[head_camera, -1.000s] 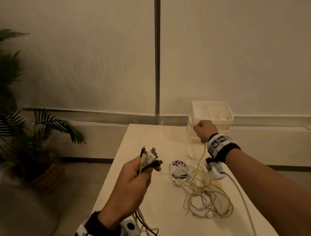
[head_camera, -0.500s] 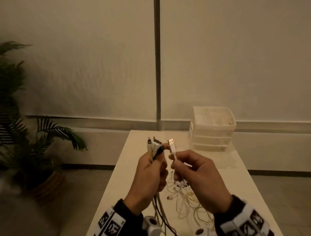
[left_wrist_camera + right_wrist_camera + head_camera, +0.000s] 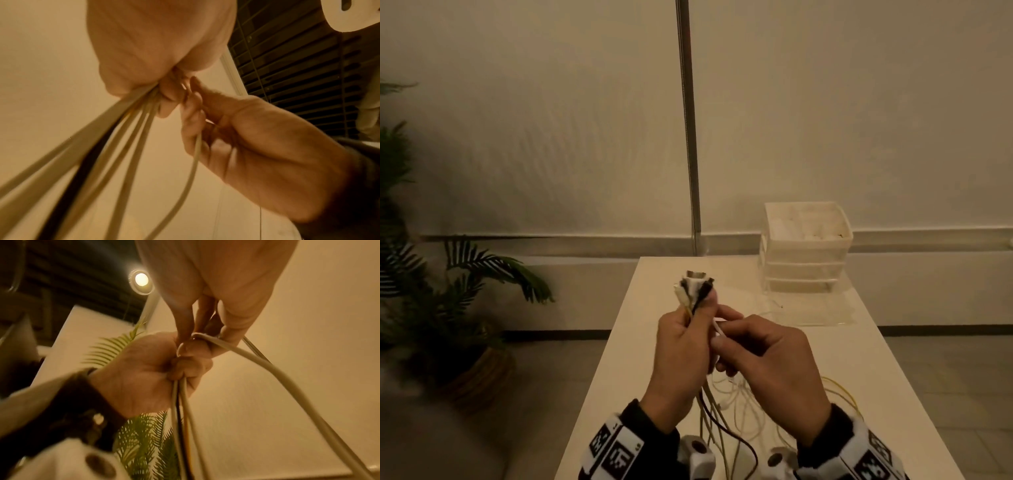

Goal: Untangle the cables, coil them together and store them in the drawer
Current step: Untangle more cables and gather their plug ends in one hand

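My left hand [image 3: 697, 320] grips a bundle of cable ends [image 3: 694, 287] upright above the white table [image 3: 876, 359], plugs sticking out of the fist. The cables [image 3: 123, 129] hang below it, white ones and a dark one. Close against it on the right, my right hand [image 3: 724, 339] pinches one white cable [image 3: 717, 329] between thumb and fingers; in the right wrist view this white cable [image 3: 267, 368] bends away from the fingertips. Loose cable loops [image 3: 743, 394] lie on the table under both hands. The white drawer unit [image 3: 804, 260] stands at the far right of the table.
A potted palm [image 3: 465, 291] stands on the floor left of the table. A metal pole [image 3: 690, 137] runs up the wall behind the table's far edge. A clear plastic sheet [image 3: 818, 311] lies in front of the drawer unit.
My right hand came back from near the drawer unit, bringing a white cable's plug to the left hand. The plug now sits among the held ends, and the right hand pinches that cable lower down.
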A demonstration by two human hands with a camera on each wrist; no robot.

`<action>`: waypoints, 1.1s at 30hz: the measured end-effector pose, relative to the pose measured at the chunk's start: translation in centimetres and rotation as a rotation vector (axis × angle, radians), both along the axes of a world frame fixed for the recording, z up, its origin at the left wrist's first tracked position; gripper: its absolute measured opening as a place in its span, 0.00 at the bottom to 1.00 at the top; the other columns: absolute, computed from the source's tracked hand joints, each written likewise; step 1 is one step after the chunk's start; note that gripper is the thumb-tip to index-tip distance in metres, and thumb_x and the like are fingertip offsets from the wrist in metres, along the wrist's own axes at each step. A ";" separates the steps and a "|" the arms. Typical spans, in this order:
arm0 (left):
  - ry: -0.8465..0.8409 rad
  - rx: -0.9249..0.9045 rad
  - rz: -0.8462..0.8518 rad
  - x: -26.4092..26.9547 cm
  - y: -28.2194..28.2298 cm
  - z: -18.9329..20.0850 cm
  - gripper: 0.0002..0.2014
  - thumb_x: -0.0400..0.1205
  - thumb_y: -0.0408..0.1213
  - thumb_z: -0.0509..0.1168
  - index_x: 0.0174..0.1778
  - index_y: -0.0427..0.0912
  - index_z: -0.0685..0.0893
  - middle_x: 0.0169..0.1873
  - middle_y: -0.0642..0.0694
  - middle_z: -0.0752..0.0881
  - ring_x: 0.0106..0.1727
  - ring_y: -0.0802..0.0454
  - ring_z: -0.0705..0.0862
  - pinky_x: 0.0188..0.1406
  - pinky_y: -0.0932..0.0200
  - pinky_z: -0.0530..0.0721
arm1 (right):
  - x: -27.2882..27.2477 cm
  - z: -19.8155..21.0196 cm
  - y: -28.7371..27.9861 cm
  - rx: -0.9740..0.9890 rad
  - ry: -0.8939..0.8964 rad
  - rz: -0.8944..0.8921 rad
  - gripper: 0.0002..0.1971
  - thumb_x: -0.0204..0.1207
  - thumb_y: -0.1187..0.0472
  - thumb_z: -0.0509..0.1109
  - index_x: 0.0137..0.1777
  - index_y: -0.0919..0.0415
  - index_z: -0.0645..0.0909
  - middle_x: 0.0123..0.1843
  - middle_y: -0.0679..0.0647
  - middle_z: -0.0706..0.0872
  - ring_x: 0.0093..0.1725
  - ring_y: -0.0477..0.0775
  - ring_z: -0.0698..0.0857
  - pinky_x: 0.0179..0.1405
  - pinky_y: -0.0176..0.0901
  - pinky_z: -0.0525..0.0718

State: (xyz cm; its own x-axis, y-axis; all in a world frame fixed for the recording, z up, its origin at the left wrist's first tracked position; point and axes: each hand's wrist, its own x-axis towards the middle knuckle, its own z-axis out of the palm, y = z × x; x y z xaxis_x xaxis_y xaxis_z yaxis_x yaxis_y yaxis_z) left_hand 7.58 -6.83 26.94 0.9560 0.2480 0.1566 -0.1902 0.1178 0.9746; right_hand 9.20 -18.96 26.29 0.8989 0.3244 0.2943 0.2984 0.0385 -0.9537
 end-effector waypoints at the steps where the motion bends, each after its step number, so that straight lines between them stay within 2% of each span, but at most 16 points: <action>1: -0.020 0.017 0.051 -0.1 0.6 0.2 0.24 0.81 0.55 0.59 0.33 0.40 0.87 0.21 0.37 0.75 0.20 0.49 0.70 0.18 0.60 0.70 | 0.0 -0.6 0.0 -0.065 -0.064 -0.013 0.06 0.71 0.67 0.77 0.45 0.57 0.90 0.42 0.45 0.92 0.30 0.51 0.89 0.33 0.43 0.88; 4: -0.112 -0.029 0.144 0.1 2.7 1.3 0.21 0.81 0.56 0.57 0.27 0.49 0.81 0.22 0.47 0.71 0.21 0.54 0.65 0.22 0.59 0.64 | 0.8 -3.1 -0.1 -0.227 -0.165 -0.015 0.01 0.74 0.59 0.75 0.42 0.54 0.87 0.33 0.46 0.88 0.30 0.47 0.88 0.34 0.41 0.86; 5: -0.145 -0.044 0.161 0.2 3.4 1.8 0.21 0.82 0.55 0.56 0.26 0.51 0.79 0.23 0.48 0.71 0.22 0.54 0.66 0.24 0.57 0.65 | 1.3 -4.1 -0.2 -0.287 -0.197 0.023 0.05 0.76 0.55 0.72 0.41 0.53 0.85 0.31 0.47 0.87 0.30 0.46 0.86 0.34 0.42 0.85; 9: -0.263 -0.107 0.167 0.0 6.0 3.6 0.22 0.84 0.54 0.55 0.25 0.50 0.75 0.25 0.48 0.75 0.31 0.49 0.77 0.38 0.47 0.84 | 4.5 -8.4 -1.2 -0.513 -0.158 0.223 0.13 0.82 0.49 0.61 0.35 0.45 0.75 0.27 0.44 0.78 0.29 0.42 0.76 0.34 0.41 0.76; 10: -0.268 -0.142 0.131 -0.2 6.5 3.8 0.22 0.84 0.55 0.56 0.26 0.48 0.73 0.24 0.48 0.71 0.28 0.49 0.74 0.32 0.50 0.84 | 5.3 -9.2 -1.7 -0.546 -0.138 0.227 0.14 0.82 0.48 0.60 0.33 0.43 0.73 0.27 0.41 0.78 0.29 0.41 0.76 0.35 0.42 0.76; 12: -0.244 -0.124 0.074 -0.9 7.6 3.9 0.24 0.81 0.57 0.60 0.26 0.46 0.68 0.22 0.49 0.64 0.21 0.52 0.63 0.17 0.61 0.68 | 6.5 -9.8 -2.5 -0.614 -0.126 0.209 0.15 0.82 0.47 0.60 0.32 0.42 0.72 0.29 0.40 0.78 0.31 0.41 0.77 0.39 0.49 0.79; 14: -0.157 0.092 0.040 -1.5 8.1 3.6 0.24 0.81 0.58 0.64 0.25 0.47 0.70 0.20 0.51 0.65 0.19 0.55 0.60 0.17 0.63 0.60 | 7.2 -9.1 -2.8 -0.633 -0.089 0.200 0.17 0.83 0.49 0.62 0.31 0.47 0.73 0.30 0.44 0.79 0.32 0.45 0.77 0.40 0.53 0.79; 16: -0.042 0.499 -0.031 -1.8 7.4 2.7 0.20 0.77 0.59 0.69 0.29 0.47 0.79 0.21 0.53 0.77 0.20 0.55 0.71 0.19 0.57 0.70 | 7.5 -7.6 -2.9 -0.590 -0.036 0.183 0.18 0.82 0.51 0.65 0.29 0.49 0.73 0.28 0.45 0.77 0.29 0.44 0.74 0.36 0.46 0.74; 17: -0.011 0.690 -0.079 -1.8 6.5 2.0 0.16 0.77 0.58 0.70 0.35 0.49 0.84 0.26 0.54 0.84 0.25 0.58 0.78 0.25 0.58 0.77 | 7.7 -6.8 -2.8 -0.575 -0.029 0.194 0.18 0.81 0.51 0.66 0.28 0.50 0.74 0.27 0.44 0.77 0.28 0.42 0.72 0.35 0.42 0.72; 19: 0.010 0.882 -0.136 -1.4 4.6 0.1 0.09 0.80 0.52 0.70 0.47 0.53 0.88 0.37 0.58 0.90 0.37 0.62 0.85 0.38 0.60 0.83 | 7.5 -5.0 -2.5 -0.574 -0.050 0.282 0.14 0.79 0.53 0.68 0.30 0.52 0.78 0.28 0.45 0.78 0.29 0.42 0.73 0.35 0.40 0.72; 21: 0.013 0.890 -0.120 -0.8 2.9 -1.5 0.06 0.81 0.47 0.69 0.52 0.55 0.86 0.39 0.59 0.89 0.40 0.64 0.85 0.40 0.62 0.83 | 6.9 -3.7 -2.0 -0.502 -0.017 0.380 0.07 0.77 0.60 0.68 0.39 0.56 0.85 0.31 0.45 0.83 0.32 0.41 0.77 0.37 0.38 0.76; 23: 0.039 0.856 -0.054 -0.2 1.9 -2.7 0.02 0.82 0.44 0.68 0.47 0.52 0.85 0.34 0.56 0.87 0.35 0.60 0.82 0.34 0.59 0.81 | 6.5 -3.0 -2.1 -0.400 0.059 0.391 0.08 0.76 0.69 0.68 0.45 0.59 0.88 0.31 0.43 0.84 0.30 0.38 0.76 0.34 0.32 0.74; 24: 0.046 0.847 -0.024 0.0 1.7 -3.0 0.04 0.83 0.42 0.67 0.43 0.49 0.84 0.31 0.55 0.85 0.32 0.57 0.80 0.31 0.57 0.79 | 6.6 -3.0 -2.3 -0.368 0.074 0.376 0.08 0.75 0.70 0.67 0.45 0.60 0.88 0.30 0.44 0.83 0.29 0.40 0.74 0.32 0.33 0.72; 26: 0.031 0.846 0.007 0.2 1.7 -3.0 0.07 0.83 0.39 0.67 0.38 0.48 0.83 0.27 0.54 0.82 0.30 0.55 0.78 0.28 0.59 0.75 | 6.6 -3.1 -3.2 -0.347 0.079 0.361 0.08 0.74 0.65 0.66 0.43 0.60 0.88 0.30 0.49 0.80 0.29 0.45 0.72 0.31 0.37 0.72; 29: -0.058 0.814 0.106 0.2 1.9 -1.7 0.13 0.82 0.37 0.68 0.33 0.56 0.81 0.24 0.57 0.81 0.26 0.58 0.75 0.24 0.68 0.68 | 6.6 -3.4 -3.8 -0.365 0.039 0.366 0.12 0.81 0.61 0.64 0.38 0.51 0.85 0.29 0.47 0.80 0.31 0.46 0.77 0.36 0.36 0.76; 33: -0.185 0.633 0.367 0.5 3.0 0.2 0.15 0.81 0.31 0.69 0.35 0.58 0.82 0.26 0.51 0.82 0.29 0.57 0.78 0.25 0.68 0.72 | 6.6 -5.8 -3.8 -0.492 -0.039 0.308 0.16 0.85 0.58 0.60 0.35 0.52 0.79 0.29 0.46 0.79 0.31 0.43 0.78 0.38 0.36 0.78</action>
State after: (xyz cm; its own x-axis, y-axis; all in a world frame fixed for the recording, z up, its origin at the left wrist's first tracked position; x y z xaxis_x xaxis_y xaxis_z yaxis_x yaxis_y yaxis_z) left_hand 8.09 -3.88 27.16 0.7737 0.3551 0.5247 -0.2761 -0.5564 0.7837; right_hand 15.82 -22.80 20.52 0.7331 0.6760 0.0743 0.3792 -0.3156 -0.8698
